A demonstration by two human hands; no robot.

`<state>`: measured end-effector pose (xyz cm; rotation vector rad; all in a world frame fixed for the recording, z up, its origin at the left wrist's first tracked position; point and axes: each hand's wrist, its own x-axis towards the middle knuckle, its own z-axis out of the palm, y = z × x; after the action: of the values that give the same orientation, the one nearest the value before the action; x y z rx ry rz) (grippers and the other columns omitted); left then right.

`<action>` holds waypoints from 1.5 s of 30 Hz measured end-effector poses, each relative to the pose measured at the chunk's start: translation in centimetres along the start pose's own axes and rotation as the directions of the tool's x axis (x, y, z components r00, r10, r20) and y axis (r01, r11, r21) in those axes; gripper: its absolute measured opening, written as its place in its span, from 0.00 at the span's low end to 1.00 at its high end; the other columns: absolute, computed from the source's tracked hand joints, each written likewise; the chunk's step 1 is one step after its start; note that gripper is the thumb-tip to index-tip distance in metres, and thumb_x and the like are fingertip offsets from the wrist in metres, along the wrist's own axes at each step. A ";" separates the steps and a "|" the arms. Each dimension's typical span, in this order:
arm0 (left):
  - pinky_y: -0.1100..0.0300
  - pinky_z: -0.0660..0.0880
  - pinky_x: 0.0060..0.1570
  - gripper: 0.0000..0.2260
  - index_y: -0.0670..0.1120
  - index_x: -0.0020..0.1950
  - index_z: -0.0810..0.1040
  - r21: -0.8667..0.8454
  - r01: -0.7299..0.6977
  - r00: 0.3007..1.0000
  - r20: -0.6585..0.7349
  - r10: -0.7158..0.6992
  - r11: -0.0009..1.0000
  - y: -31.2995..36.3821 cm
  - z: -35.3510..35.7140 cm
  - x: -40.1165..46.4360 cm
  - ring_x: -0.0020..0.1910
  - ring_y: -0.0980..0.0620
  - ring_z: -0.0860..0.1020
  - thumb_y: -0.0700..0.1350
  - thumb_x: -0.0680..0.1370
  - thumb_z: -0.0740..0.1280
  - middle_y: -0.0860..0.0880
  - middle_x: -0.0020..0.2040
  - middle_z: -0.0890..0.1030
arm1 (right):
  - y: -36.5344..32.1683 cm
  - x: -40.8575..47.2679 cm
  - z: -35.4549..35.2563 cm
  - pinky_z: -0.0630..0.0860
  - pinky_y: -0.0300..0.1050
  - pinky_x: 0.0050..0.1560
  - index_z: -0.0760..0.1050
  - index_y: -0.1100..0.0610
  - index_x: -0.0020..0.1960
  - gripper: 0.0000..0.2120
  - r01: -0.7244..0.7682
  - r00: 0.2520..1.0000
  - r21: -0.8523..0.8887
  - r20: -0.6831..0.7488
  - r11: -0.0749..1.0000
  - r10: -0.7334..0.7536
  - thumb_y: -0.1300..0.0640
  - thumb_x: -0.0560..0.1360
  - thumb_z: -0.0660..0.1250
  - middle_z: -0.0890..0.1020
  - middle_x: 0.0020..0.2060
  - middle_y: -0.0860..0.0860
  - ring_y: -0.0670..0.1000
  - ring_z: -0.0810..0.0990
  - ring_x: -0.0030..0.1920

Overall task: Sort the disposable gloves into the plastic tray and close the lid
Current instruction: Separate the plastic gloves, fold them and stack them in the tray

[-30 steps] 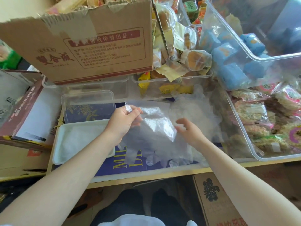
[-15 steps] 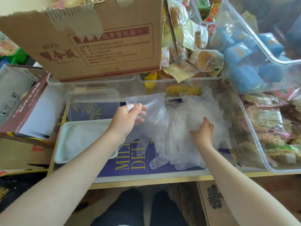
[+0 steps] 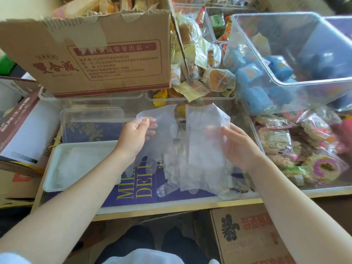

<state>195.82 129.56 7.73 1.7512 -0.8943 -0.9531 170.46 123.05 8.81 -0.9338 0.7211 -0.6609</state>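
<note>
Two hands, left hand [image 3: 133, 138] and right hand [image 3: 241, 147], one glove each (tray [image 3: 57, 168] alongside)

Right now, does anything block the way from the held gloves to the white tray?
Nothing visible does. The left hand and right hand each pinch a glove above the table; the tray lies open at the left.

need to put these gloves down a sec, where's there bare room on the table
Bare patches: the purple printed surface between the white tray and the front edge, and the tray's own floor. Crowded: the loose glove pile under both hands, and the snack bin on the right.
</note>
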 end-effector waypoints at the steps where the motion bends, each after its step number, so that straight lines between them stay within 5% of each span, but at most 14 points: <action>1: 0.60 0.75 0.49 0.13 0.50 0.52 0.77 -0.033 0.014 1.000 0.019 -0.013 0.999 0.2 0.4 -0.2 0.48 0.51 0.80 0.44 0.83 0.53 0.50 0.50 0.82 | -0.5 -0.3 0.5 0.79 0.39 0.41 0.83 0.54 0.48 0.17 0.013 1.000 0.050 0.007 0.999 -0.013 0.48 0.62 0.76 0.85 0.47 0.50 0.46 0.83 0.42; 5: 0.52 0.76 0.56 0.14 0.48 0.50 0.78 -0.285 0.184 0.975 0.174 -0.138 0.941 1.2 2.4 -1.5 0.54 0.43 0.80 0.46 0.83 0.53 0.47 0.49 0.83 | -1.3 -0.6 2.2 0.75 0.36 0.32 0.76 0.53 0.31 0.08 0.006 0.990 0.133 -0.140 0.991 0.012 0.54 0.59 0.75 0.80 0.36 0.48 0.46 0.78 0.32; 8: 0.52 0.76 0.51 0.17 0.45 0.50 0.80 -0.399 0.325 0.936 0.267 -0.231 0.857 2.0 3.8 -2.8 0.45 0.45 0.82 0.50 0.83 0.54 0.43 0.49 0.83 | -0.6 0.5 2.7 0.69 0.35 0.26 0.72 0.55 0.37 0.07 0.028 0.943 0.027 -0.333 0.999 -0.018 0.62 0.73 0.66 0.75 0.27 0.47 0.45 0.73 0.25; 12: 0.47 0.73 0.60 0.22 0.47 0.51 0.80 -0.371 0.402 0.912 0.238 -0.333 0.837 2.0 4.6 -3.3 0.53 0.47 0.79 0.63 0.77 0.58 0.46 0.52 0.82 | 0.8 1.1 3.4 0.65 0.45 0.31 0.72 0.58 0.45 0.10 -0.010 0.883 -0.221 -0.460 0.975 -0.095 0.57 0.71 0.71 0.72 0.30 0.53 0.50 0.69 0.28; 15: 0.43 0.70 0.63 0.35 0.50 0.54 0.81 -0.326 0.391 0.916 0.224 -0.332 0.861 2.4 4.3 -3.7 0.58 0.45 0.77 0.75 0.63 0.61 0.47 0.56 0.81 | 1.7 1.2 3.8 0.67 0.47 0.34 0.71 0.68 0.46 0.12 -0.051 0.845 -0.352 -0.513 0.935 -0.148 0.59 0.72 0.69 0.72 0.34 0.56 0.51 0.70 0.32; 17: 0.47 0.72 0.61 0.29 0.48 0.54 0.80 -0.268 0.318 0.936 0.241 -0.256 0.909 2.3 4.3 -3.9 0.56 0.46 0.78 0.70 0.68 0.65 0.49 0.52 0.81 | 2.0 1.2 4.0 0.66 0.43 0.31 0.69 0.68 0.44 0.11 -0.068 0.830 -0.399 -0.530 0.914 -0.170 0.60 0.72 0.67 0.70 0.33 0.55 0.49 0.68 0.30; 20: 0.57 0.76 0.46 0.06 0.50 0.47 0.81 -0.181 0.159 0.975 0.185 -0.125 0.971 2.1 4.4 -4.0 0.45 0.50 0.80 0.47 0.79 0.64 0.50 0.43 0.82 | 1.9 1.0 4.2 0.65 0.38 0.27 0.71 0.65 0.43 0.08 -0.052 0.838 -0.379 -0.520 0.924 -0.166 0.60 0.73 0.67 0.70 0.33 0.55 0.47 0.68 0.29; 24: 0.54 0.75 0.53 0.07 0.51 0.46 0.83 -0.102 0.040 0.998 0.053 -0.034 0.994 1.8 3.1 -2.9 0.50 0.50 0.80 0.45 0.79 0.64 0.52 0.46 0.84 | 1.3 0.0 2.7 0.60 0.35 0.22 0.66 0.56 0.36 0.12 -0.073 0.899 -0.238 -0.436 0.969 -0.040 0.63 0.73 0.68 0.68 0.26 0.50 0.46 0.63 0.24; 28: 0.55 0.74 0.58 0.09 0.54 0.42 0.81 -0.055 -0.070 0.995 0.063 0.074 0.996 2.7 1.7 -2.0 0.50 0.52 0.80 0.42 0.77 0.66 0.55 0.44 0.83 | 1.9 -0.6 1.5 0.71 0.39 0.38 0.69 0.56 0.56 0.14 -0.280 0.827 -0.583 -0.550 0.763 -0.117 0.57 0.73 0.70 0.76 0.49 0.52 0.47 0.75 0.39; 31: 0.61 0.72 0.56 0.07 0.54 0.41 0.82 -0.014 -0.110 0.973 0.204 0.110 0.994 4.0 0.9 -1.7 0.48 0.58 0.80 0.43 0.75 0.68 0.60 0.41 0.83 | 0.3 -0.4 2.8 0.66 0.39 0.59 0.66 0.53 0.67 0.24 -0.024 0.861 -0.816 -0.311 0.578 -0.403 0.55 0.74 0.69 0.71 0.61 0.46 0.44 0.70 0.59; 34: 0.65 0.71 0.53 0.03 0.51 0.42 0.83 -0.002 -0.134 0.936 0.329 0.127 0.991 5.2 0.7 -2.2 0.45 0.61 0.79 0.45 0.73 0.69 0.58 0.41 0.84 | -1.5 0.4 4.8 0.65 0.36 0.61 0.71 0.55 0.65 0.20 0.211 0.874 -0.891 -0.011 0.401 -0.486 0.57 0.74 0.69 0.73 0.60 0.45 0.44 0.71 0.60; 37: 0.62 0.72 0.53 0.04 0.47 0.41 0.83 -0.024 -0.154 0.902 0.404 0.151 0.988 6.0 0.7 -2.8 0.45 0.57 0.79 0.44 0.74 0.69 0.50 0.43 0.84 | -2.0 0.9 5.9 0.67 0.44 0.62 0.73 0.55 0.62 0.20 0.254 0.860 -0.916 0.067 0.311 -0.505 0.54 0.72 0.71 0.74 0.55 0.44 0.47 0.72 0.59; 41: 0.66 0.73 0.53 0.05 0.45 0.40 0.83 -0.018 -0.189 0.867 0.466 0.175 0.982 6.2 0.2 -2.8 0.45 0.56 0.80 0.42 0.74 0.69 0.50 0.42 0.84 | -2.6 1.2 6.0 0.67 0.40 0.61 0.72 0.56 0.64 0.23 0.273 0.871 -0.902 0.085 0.335 -0.483 0.56 0.71 0.73 0.73 0.56 0.46 0.44 0.71 0.56; 45: 0.69 0.74 0.47 0.04 0.45 0.45 0.83 -0.013 -0.176 0.879 0.449 0.163 0.984 5.9 0.0 -2.6 0.42 0.59 0.80 0.42 0.74 0.68 0.53 0.40 0.84 | -3.1 1.1 5.4 0.71 0.40 0.44 0.77 0.61 0.41 0.05 0.247 0.870 -0.865 -0.001 0.437 -0.493 0.60 0.71 0.72 0.81 0.38 0.52 0.50 0.77 0.40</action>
<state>193.71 130.02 13.79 1.4640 -1.3385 -1.2577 174.77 123.39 13.47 -2.0173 1.1252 -0.8413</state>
